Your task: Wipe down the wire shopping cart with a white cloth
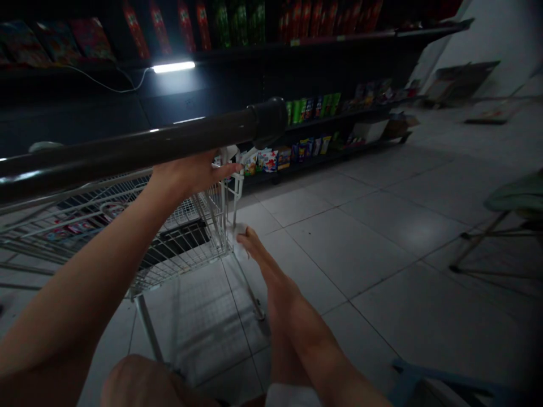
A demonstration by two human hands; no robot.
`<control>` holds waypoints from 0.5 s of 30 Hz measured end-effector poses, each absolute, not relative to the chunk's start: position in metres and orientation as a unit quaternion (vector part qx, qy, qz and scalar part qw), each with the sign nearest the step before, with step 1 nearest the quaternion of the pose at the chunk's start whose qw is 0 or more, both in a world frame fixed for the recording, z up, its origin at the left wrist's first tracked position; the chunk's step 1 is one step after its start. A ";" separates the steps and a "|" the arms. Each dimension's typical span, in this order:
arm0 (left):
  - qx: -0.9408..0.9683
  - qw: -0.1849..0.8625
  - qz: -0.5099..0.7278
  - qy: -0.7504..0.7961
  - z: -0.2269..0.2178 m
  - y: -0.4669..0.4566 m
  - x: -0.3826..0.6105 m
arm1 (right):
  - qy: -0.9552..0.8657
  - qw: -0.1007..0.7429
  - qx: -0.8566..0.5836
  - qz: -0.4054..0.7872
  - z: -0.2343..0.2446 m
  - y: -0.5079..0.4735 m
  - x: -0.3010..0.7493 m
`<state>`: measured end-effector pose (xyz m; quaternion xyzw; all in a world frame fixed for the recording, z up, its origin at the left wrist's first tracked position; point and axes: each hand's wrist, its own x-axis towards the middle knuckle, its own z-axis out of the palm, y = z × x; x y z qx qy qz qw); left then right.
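Observation:
A wire shopping cart (186,249) stands right in front of me, its dark handle bar (139,148) crossing the view. My left hand (190,175) reaches past the bar and rests on the cart's upper right rim, fingers stretched out. My right hand (254,246) is lower, at the cart's outer right corner, fingers pinched on a small white cloth or wipe (238,240) pressed against the wire frame. Flat packets (72,226) lie inside the basket.
Dark store shelves (322,113) with packaged goods run along the back, lit by a tube light (173,66). Grey tiled floor (360,226) stretches right. A folding chair frame (500,232) stands at the right edge; a blue object (441,379) lies bottom right.

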<state>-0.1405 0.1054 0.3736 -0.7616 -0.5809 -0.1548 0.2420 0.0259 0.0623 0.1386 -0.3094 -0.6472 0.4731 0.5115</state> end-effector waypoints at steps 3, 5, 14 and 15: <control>-0.763 0.247 -0.147 -0.578 0.376 0.089 -0.147 | -0.615 0.507 -0.323 0.511 0.154 0.113 0.003; -0.765 0.248 -0.138 -0.578 0.377 0.079 -0.153 | -0.565 0.532 -0.326 0.540 0.169 0.138 -0.009; -0.776 0.250 -0.134 -0.563 0.383 0.035 -0.193 | -0.660 0.664 -0.172 0.306 0.183 0.107 -0.051; -0.779 0.253 -0.144 -0.556 0.382 0.029 -0.199 | -0.679 0.644 -0.172 0.308 0.176 0.103 -0.053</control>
